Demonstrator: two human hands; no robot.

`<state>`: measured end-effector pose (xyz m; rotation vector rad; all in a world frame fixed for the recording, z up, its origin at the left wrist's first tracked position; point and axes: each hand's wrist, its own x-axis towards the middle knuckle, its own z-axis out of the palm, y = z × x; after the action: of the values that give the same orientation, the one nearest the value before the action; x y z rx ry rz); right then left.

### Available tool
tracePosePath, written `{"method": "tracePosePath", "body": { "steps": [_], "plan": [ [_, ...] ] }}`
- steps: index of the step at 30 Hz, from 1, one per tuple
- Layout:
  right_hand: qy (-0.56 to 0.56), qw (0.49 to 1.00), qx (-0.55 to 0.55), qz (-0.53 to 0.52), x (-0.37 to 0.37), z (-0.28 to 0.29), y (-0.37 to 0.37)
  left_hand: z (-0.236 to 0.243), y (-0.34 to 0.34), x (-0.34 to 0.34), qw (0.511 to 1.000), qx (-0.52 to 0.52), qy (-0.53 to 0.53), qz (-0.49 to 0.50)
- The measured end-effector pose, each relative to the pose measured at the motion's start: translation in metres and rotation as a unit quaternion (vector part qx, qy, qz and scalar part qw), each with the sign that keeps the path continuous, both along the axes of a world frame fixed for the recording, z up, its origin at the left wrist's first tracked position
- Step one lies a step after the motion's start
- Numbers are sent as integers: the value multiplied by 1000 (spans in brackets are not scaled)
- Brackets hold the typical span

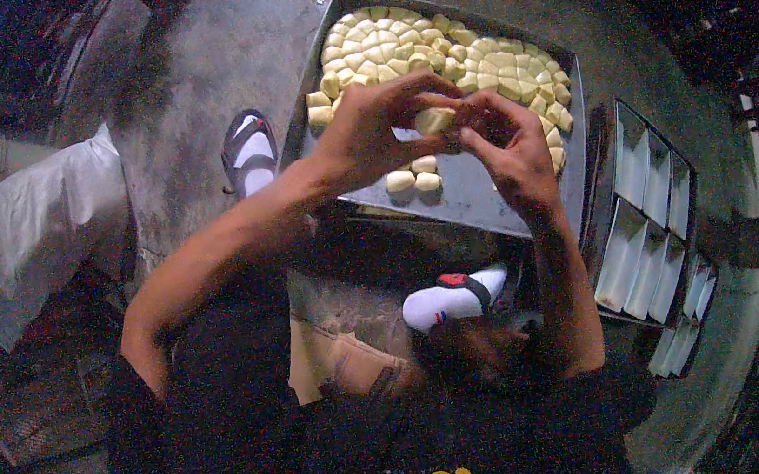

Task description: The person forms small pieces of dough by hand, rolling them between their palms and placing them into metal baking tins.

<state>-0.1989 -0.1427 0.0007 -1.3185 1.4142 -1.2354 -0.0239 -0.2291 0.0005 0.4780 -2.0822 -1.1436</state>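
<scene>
A large metal tray point(474, 203) lies in front of me, with many pale yellow dough pieces point(500, 64) packed across its far and right parts. Above its near half, my left hand point(377, 134) curls its fingers and thumb round one dough piece point(435, 120). The fingers of my right hand point(515, 151) are bent and pinch at the right end of that same piece. Below the hands, a small cluster of dough pieces point(427, 181) rests on the tray's metal floor. Part of the tray and some dough are hidden behind my hands.
Strapped loaf pans point(646, 235) stand right of the tray. At the left lies a whitish plastic sack point(51, 228). My feet, in white socks and dark sandals, show at the tray's left point(252, 148) and near side. A piece of cardboard point(347, 362) lies on the floor near me.
</scene>
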Motion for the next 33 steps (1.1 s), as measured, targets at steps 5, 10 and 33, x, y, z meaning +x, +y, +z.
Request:
{"method": "tracePosePath", "body": {
  "steps": [5,10,33],
  "plan": [
    [171,973,-120,-94,8,11,-2,0,-12,8,969,240,34,40],
    [249,949,-191,-40,11,11,-1,6,-2,7,908,413,57,43],
    [284,955,-78,35,-4,16,7,-7,8,5,935,346,-54,-57]
  ]
}}
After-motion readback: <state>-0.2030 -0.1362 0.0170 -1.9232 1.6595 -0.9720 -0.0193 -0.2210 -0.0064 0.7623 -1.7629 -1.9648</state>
